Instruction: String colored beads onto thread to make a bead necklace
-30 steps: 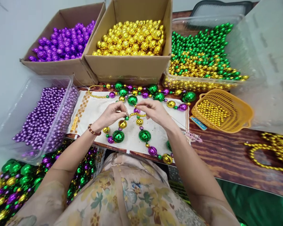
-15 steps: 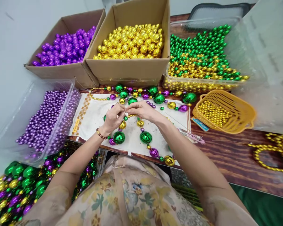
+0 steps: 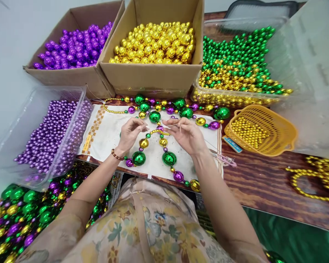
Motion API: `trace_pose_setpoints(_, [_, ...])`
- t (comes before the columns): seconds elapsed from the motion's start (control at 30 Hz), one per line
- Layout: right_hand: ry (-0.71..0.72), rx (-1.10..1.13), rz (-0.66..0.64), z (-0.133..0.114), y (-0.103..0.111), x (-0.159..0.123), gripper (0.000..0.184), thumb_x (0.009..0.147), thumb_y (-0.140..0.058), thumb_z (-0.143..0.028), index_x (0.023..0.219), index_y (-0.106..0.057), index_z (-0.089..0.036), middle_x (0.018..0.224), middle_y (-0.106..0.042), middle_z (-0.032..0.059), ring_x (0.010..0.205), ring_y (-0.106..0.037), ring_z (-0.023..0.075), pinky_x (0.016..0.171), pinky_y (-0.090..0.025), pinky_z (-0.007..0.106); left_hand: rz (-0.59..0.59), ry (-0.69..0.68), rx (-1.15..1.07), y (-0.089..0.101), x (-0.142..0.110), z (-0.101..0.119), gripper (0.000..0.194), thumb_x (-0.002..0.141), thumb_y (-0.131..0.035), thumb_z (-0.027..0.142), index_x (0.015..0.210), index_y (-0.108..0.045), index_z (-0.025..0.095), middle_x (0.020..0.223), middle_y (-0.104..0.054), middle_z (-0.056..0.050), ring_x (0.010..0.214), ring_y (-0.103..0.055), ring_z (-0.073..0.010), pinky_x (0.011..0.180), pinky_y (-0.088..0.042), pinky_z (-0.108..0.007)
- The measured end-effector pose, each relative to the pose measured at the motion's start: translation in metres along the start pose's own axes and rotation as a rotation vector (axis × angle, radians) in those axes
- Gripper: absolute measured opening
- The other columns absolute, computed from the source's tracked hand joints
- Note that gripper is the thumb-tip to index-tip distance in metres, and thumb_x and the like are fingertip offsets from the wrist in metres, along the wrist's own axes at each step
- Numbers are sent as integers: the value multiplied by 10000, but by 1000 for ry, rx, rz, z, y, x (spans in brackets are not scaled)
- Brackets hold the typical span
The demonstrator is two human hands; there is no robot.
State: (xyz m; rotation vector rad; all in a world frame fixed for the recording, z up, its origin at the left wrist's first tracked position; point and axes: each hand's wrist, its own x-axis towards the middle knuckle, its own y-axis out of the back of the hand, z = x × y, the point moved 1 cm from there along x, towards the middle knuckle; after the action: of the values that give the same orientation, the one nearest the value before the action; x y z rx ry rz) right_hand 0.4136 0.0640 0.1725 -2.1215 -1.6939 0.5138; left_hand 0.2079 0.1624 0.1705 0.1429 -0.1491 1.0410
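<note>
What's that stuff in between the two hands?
In the head view, a curved row of small gold beads shows between the left hand and the right hand, with a shiny purple bead just beyond and white towel underneath.

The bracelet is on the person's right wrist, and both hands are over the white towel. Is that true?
Not quite: the head view shows the bracelet on the wrist of the left hand. That hand and the right hand are over the white towel.

Head camera | looks from above the table's [image 3: 252, 180] near edge | faces forward and down | fingers [image 3: 137, 123] mid-view
</note>
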Motion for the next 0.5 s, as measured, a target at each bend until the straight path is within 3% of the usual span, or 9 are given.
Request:
trace_pose_setpoints(0.07, [-31, 88, 32, 11, -3, 0, 253, 757, -657, -386, 781, -454, -237, 784, -571, -1, 859, -631, 198, 870, -529, 418, 27, 102, -136, -2, 1, 2, 278, 849, -725, 399, 854, -529, 202, 868, -674, -3, 811, -699, -133, 836, -574, -332])
trace_pose_setpoints(0.17, [-43, 93, 99, 24, -3, 4, 268, 737, -689, -357, 796, -456, -237, 647, -407, -53, 614, -503, 130, 684, -501, 322, 55, 227, -289, -5, 1, 3, 364, 815, -754, 425, 827, -456, 215, 734, -634, 54, 742, -691, -119, 901, -564, -375])
trace_pose_setpoints(0.3, [-66, 30, 81, 26, 3, 6, 252, 723, -716, -292, 768, -481, -215, 617, -404, -61, 544, -444, 100, 557, -404, 265, -12, 327, -288, -6, -3, 0, 323, 818, -755, 351, 805, -465, 207, 620, -591, 83, 616, -639, -85, 866, -567, -350])
trace_pose_setpoints(0.5, [-62, -120, -33, 16, 4, 7, 214, 755, -707, -309, 775, -527, -196, 580, -437, -66, 504, -468, 92, 515, -364, 248, -212, 548, -312, 1, 6, -4, 256, 765, -786, 242, 781, -544, 160, 620, -619, 43, 552, -613, -77, 647, -529, -249])
